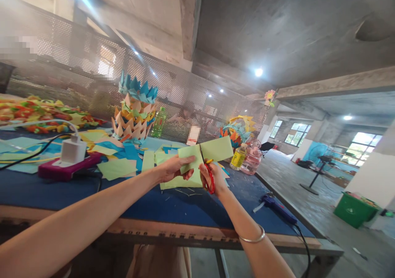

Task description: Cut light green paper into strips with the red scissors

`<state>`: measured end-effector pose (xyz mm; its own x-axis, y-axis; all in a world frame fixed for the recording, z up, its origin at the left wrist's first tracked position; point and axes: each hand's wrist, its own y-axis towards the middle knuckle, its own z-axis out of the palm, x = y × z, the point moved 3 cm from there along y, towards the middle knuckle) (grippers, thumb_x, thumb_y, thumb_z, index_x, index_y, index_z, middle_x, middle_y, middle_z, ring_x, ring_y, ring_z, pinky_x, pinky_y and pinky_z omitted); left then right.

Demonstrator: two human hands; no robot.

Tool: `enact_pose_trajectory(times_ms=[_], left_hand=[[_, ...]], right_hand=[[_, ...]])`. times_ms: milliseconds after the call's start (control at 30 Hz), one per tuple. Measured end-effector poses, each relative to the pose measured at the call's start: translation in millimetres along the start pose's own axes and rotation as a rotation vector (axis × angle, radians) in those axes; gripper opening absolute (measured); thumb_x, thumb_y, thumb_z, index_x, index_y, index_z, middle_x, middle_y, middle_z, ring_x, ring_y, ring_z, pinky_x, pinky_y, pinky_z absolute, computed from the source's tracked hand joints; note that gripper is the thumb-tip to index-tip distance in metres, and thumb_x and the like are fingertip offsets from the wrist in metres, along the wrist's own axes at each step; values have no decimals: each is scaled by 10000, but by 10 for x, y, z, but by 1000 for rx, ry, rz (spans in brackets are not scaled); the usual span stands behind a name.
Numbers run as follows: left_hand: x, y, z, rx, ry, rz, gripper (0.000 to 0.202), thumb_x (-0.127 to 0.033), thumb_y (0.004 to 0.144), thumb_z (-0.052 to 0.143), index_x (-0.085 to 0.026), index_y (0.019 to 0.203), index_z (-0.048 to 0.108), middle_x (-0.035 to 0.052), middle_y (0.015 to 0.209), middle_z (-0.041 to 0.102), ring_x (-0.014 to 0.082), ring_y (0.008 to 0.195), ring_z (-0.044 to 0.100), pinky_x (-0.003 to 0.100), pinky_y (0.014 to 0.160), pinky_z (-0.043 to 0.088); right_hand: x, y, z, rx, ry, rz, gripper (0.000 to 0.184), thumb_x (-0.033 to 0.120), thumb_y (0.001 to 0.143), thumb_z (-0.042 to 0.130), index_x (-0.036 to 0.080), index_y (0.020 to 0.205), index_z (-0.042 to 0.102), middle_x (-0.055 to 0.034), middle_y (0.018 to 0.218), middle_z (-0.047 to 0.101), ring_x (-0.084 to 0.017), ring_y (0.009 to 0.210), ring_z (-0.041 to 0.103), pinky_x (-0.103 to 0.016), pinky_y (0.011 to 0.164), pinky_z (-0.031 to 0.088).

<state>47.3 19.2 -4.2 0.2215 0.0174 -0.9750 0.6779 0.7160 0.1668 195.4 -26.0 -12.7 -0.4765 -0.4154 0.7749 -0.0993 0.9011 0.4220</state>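
Note:
My left hand (176, 167) pinches a pale green sheet of paper (217, 148) by its left part, thumb on top. Around the handles of a pair of red-handled scissors (210, 179) my right hand (214, 178) is closed. The dark blades stand in the paper between the left part and a wide strip that juts to the right. Under both hands lie more pale green sheets (185, 182) on the blue table (197, 210). The fingertips of my left hand are partly hidden behind the paper.
Left stand a purple power strip (66, 169) with a white charger (73, 150), and a tiered folded-paper piece (132, 121). Bottles, among them a yellow-labelled one (238, 157), stand to the right. A corded blue glue gun (277, 208) lies near the right edge.

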Motion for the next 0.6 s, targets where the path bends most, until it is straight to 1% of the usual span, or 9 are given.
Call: enact_pose_trajectory(times_ms=[167, 300, 467, 600], left_hand=[[-6, -11, 21, -7, 9, -3, 285, -417, 752, 631, -145, 811, 570, -12, 469, 540, 121, 399, 498, 234, 404, 359], [-21, -26, 42, 15, 22, -6, 304, -438, 760, 619, -141, 811, 571, -7, 450, 539, 115, 390, 487, 234, 411, 364], [-15, -44, 45, 23, 33, -28, 318, -449, 772, 604, -134, 797, 571, 6, 459, 558, 108, 393, 490, 231, 429, 370], [8, -32, 33, 52, 41, -5, 318, -450, 786, 586, -134, 822, 577, 0, 463, 556, 110, 395, 493, 227, 424, 356]], right_hand=[[114, -35, -20, -1, -17, -21, 568, 660, 812, 397, 196, 486, 405, 7, 366, 458, -84, 310, 442, -197, 348, 359], [153, -39, -15, -7, -15, -15, 570, 656, 816, 396, 201, 473, 381, 19, 345, 429, -73, 291, 419, -186, 331, 344], [106, -21, -4, 12, -6, -50, 545, 658, 810, 408, 199, 515, 417, 26, 362, 444, -79, 304, 435, -182, 323, 342], [7, -6, 9, -2, 8, -46, 558, 633, 834, 395, 196, 486, 416, 15, 356, 446, -79, 287, 422, -194, 305, 308]])
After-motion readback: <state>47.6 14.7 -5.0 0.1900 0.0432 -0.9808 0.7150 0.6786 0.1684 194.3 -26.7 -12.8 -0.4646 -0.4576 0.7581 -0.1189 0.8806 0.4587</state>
